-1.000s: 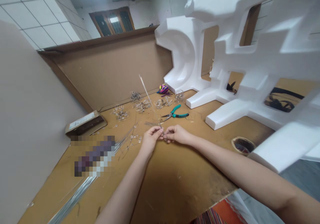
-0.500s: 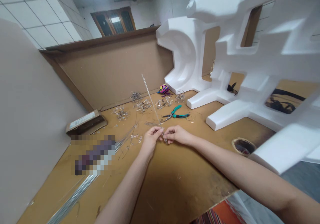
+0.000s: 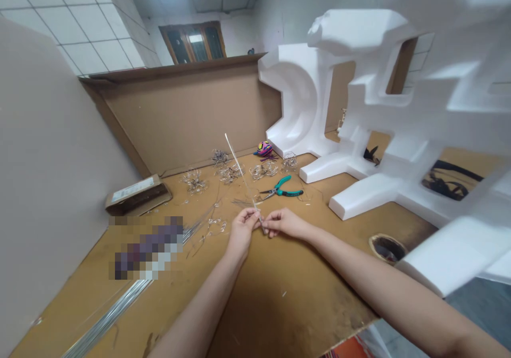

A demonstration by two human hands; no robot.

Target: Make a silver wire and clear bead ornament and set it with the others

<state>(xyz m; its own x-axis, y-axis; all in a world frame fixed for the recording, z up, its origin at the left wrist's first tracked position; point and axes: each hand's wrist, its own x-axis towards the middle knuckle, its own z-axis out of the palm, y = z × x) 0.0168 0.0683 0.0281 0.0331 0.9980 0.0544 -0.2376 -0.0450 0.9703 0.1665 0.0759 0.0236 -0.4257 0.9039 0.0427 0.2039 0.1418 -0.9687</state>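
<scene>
Thin silvery wire (image 3: 240,170) rises from between my fingertips and leans up to the left. My left hand (image 3: 245,226) pinches it, thumb against fingers. Close beside, my right hand (image 3: 281,223) pinches the lower end of the wire, which shows a little below the fingertips. How the wire is shaped inside the fingers is hidden. Just beyond my hands lie pliers (image 3: 279,188) with teal and black handles, jaws pointing left. Several bent wire pieces (image 3: 213,229) lie left of my left hand.
Tangled wire clusters (image 3: 229,173) and a colourful small object (image 3: 264,148) sit at the back. A bundle of straight wires (image 3: 115,307) and a small cardboard box (image 3: 138,195) are left. White foam packing (image 3: 355,201) stands right, near a round hole (image 3: 387,248) in the table.
The view has tilted up slightly, so the scene sits lower. The upright wire has shifted a little between the fingers; both hands keep their pinch close together.
</scene>
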